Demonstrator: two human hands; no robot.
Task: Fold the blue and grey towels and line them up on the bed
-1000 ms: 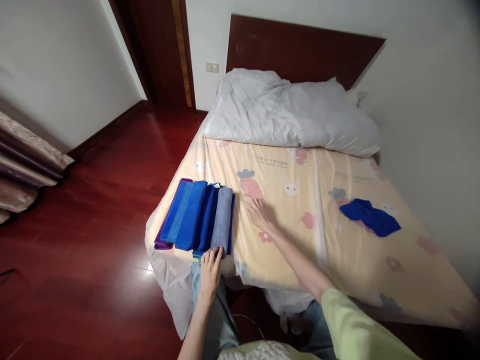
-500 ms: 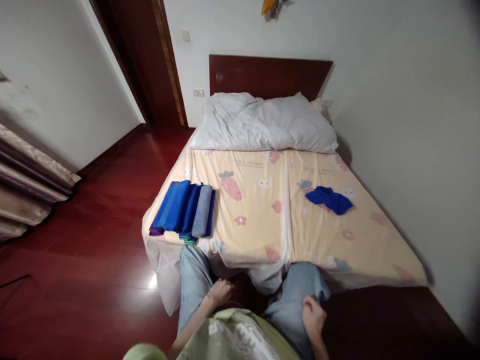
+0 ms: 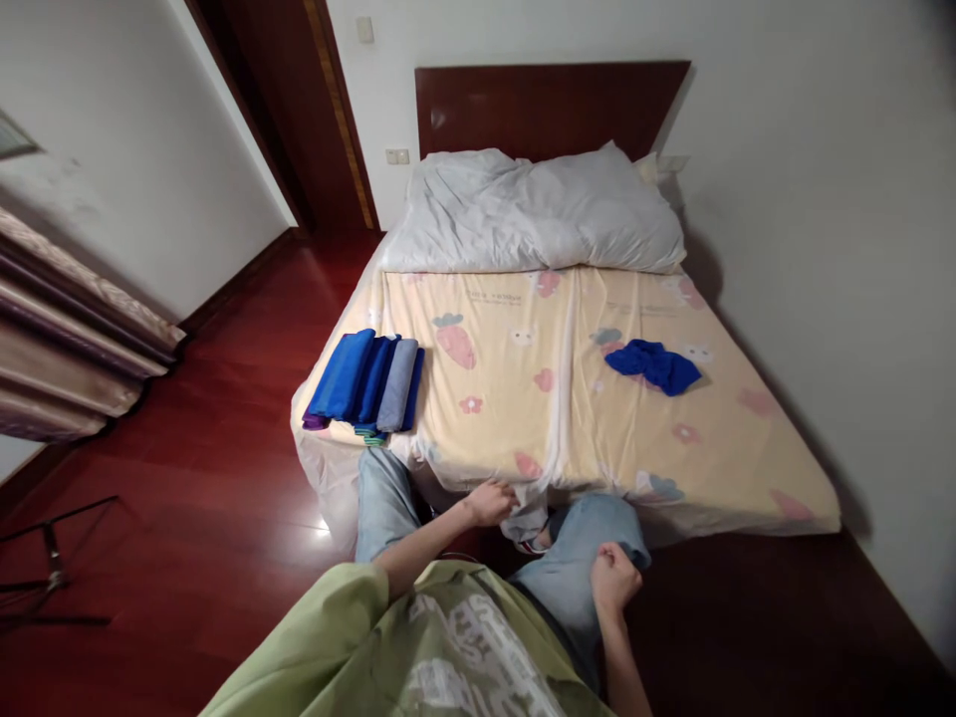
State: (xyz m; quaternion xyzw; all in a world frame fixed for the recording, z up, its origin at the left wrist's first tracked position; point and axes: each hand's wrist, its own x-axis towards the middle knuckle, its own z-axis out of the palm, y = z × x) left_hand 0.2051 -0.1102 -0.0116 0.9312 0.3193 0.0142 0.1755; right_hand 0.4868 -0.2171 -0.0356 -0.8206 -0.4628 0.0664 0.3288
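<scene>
My left hand (image 3: 493,503) hovers by the front edge of the bed, loosely bent, with its fingers slightly apart and nothing visible in them. My right hand (image 3: 615,578) is curled into a loose fist by my right knee, with nothing showing in it. Beyond my left knee, several rolled or folded cloths (image 3: 344,378) in blue, one of them a grey roll (image 3: 397,386), lie side by side at the bed's left corner; purple and green edges show underneath. A crumpled blue cloth (image 3: 652,366) lies on the right part of the bed, apart from both hands.
A yellow sheet with carrot prints (image 3: 493,438) covers the bed. White bedding (image 3: 538,214) is piled against the dark headboard (image 3: 553,105). A black stand (image 3: 54,568) is on the red floor at left, near a curtain (image 3: 67,349). A wall borders the right side.
My left hand has moved forward and right, from beside my left thigh to the bed's front edge. The view has tilted down slightly. My right hand stays by my knee, and the cloths lie as before.
</scene>
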